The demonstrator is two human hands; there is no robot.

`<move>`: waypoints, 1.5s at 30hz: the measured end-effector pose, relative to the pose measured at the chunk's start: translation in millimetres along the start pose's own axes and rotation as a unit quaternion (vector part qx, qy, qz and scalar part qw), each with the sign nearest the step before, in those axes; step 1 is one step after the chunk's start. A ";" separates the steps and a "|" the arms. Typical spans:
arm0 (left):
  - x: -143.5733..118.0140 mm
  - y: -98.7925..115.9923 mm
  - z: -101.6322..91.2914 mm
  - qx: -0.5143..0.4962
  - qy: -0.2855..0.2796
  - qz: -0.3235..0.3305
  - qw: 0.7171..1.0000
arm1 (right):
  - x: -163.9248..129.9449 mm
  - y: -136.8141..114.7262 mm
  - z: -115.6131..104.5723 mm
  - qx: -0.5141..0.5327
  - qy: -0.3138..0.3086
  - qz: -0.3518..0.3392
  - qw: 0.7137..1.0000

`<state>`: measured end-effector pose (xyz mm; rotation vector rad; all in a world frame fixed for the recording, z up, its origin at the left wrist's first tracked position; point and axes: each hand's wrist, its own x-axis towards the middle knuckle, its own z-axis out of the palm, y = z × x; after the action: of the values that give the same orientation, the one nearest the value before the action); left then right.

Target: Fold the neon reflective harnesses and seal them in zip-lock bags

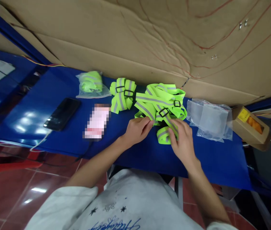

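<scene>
A loose heap of neon yellow-green reflective strap (158, 97) with grey stripes and black buckles lies on the blue table in front of me. My left hand (139, 129) is closed at the heap's near left edge, its thumb and fingers pinched at the strap. My right hand (182, 139) curls around a strap length on the near right, beside a rolled loop (163, 135) of the same strap. To the left sits a folded bundle of reflective strap (123, 94) with two black buckles. Farther left, another bundle rests inside a clear zip bag (91, 84).
Clear empty zip bags (209, 119) lie right of the heap, beside a cardboard box (251, 126) with a window. A black phone (62, 113) with a white cable and a blurred-out phone-like item (97, 122) lie left. Cardboard panels (101, 41) stand behind the table (135, 163).
</scene>
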<state>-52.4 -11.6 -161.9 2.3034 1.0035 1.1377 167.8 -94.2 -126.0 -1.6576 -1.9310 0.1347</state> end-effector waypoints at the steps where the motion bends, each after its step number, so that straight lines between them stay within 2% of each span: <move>1: 0.4 0.5 -0.9 -0.003 0.001 -0.003 1.000 | 13.8 3.2 1.0 -0.025 -0.012 -0.021 0.999; 3: 0.7 2.4 -1.7 -0.011 0.001 -0.004 1.000 | 44.3 14.8 2.7 -0.079 -0.029 -0.035 0.996; 5: 1.1 4.1 -1.5 -0.021 -0.001 -0.003 1.000 | 75.0 30.3 2.3 -0.114 -0.066 -0.021 0.991; 8: 2.2 4.6 -1.1 -0.037 0.001 -0.008 0.999 | 110.6 50.2 -5.0 -0.091 -0.118 0.001 0.989; 13: 3.4 2.1 -2.1 -0.079 -0.001 -0.047 0.996 | 129.4 59.5 -26.2 0.005 -0.055 -0.037 0.998; 15: 3.0 2.4 -1.3 -0.109 -0.009 -0.076 0.991 | 128.1 59.0 -31.9 0.026 -0.080 -0.055 0.995; 19: 2.7 4.0 5.8 -0.208 -0.031 -0.155 0.965 | 122.9 56.4 -33.9 0.034 -0.185 -0.098 0.977; 22: 5.2 2.2 12.8 -0.332 -0.048 -0.243 0.910 | 121.4 52.6 -25.6 0.027 -0.223 -0.085 0.971; 24: 8.2 0.1 15.3 -0.396 -0.047 -0.285 0.872 | 122.0 49.6 -15.9 0.032 -0.221 -0.070 0.972; 27: 12.0 0.3 14.5 -0.439 -0.025 -0.314 0.841 | 123.7 44.3 -2.9 0.046 -0.227 -0.075 0.970; 29: 12.8 4.3 11.9 -0.463 -0.002 -0.333 0.821 | 123.5 39.7 -1.9 0.055 -0.245 -0.084 0.964; 32: 11.7 14.9 5.9 -0.503 0.048 -0.377 0.776 | 117.5 28.8 -16.7 0.098 -0.280 -0.090 0.951; 34: 10.7 22.7 0.1 -0.518 0.077 -0.403 0.750 | 108.6 18.5 -32.8 0.150 -0.322 -0.107 0.929; 36: 10.3 30.2 -6.6 -0.536 0.067 -0.410 0.735 | 95.9 8.3 -48.1 0.181 -0.364 -0.136 0.903; 39: 10.0 43.5 -14.3 -0.590 0.010 -0.399 0.702 | 71.9 1.4 -64.5 0.171 -0.386 -0.175 0.890; 41: 7.9 56.3 -14.9 -0.599 0.005 -0.389 0.699 | 54.3 6.3 -71.2 0.193 -0.386 -0.164 0.887; 42: 5.9 64.3 -13.4 -0.591 0.007 -0.382 0.710 | 45.3 11.1 -73.3 0.222 -0.379 -0.144 0.887; 44: -0.5 82.9 -6.9 -0.558 -0.019 -0.355 0.750 | 27.0 22.2 -74.5 0.300 -0.340 -0.079 0.888; 45: -4.5 93.1 -2.1 -0.539 -0.054 -0.330 0.773 | 18.2 27.0 -73.5 0.345 -0.316 -0.039 0.883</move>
<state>-15.8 -77.5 -107.0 0.9534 0.6988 0.8736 226.0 -92.7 -70.7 -1.1019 -2.0170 1.3095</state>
